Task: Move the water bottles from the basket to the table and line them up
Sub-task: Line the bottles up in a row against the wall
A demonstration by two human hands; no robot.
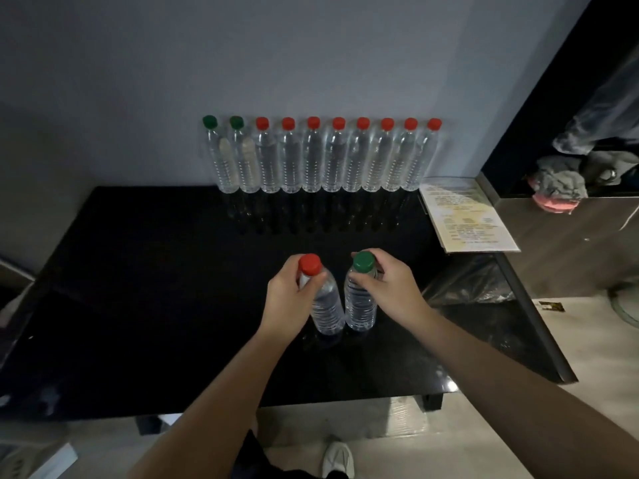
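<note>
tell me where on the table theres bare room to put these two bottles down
Free: the table left of the left hand, and the strip between the hands and the back row of bottles. That row has room only at its left end. Crowded: the right side, with a printed sheet and clear plastic.

Ten clear bottles [320, 157] line the wall; a red-capped bottle [323, 299] (tilted) stands beside a green-capped bottle [360, 299].

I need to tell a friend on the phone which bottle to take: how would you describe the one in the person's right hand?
Start at the black table; a long row of bottles stands along the wall at its back edge. Nearer the front, two bottles stand side by side, a hand on each. Yours is under the right hand: the green-capped bottle, while its neighbour, the red-capped bottle, has a red top.
</note>
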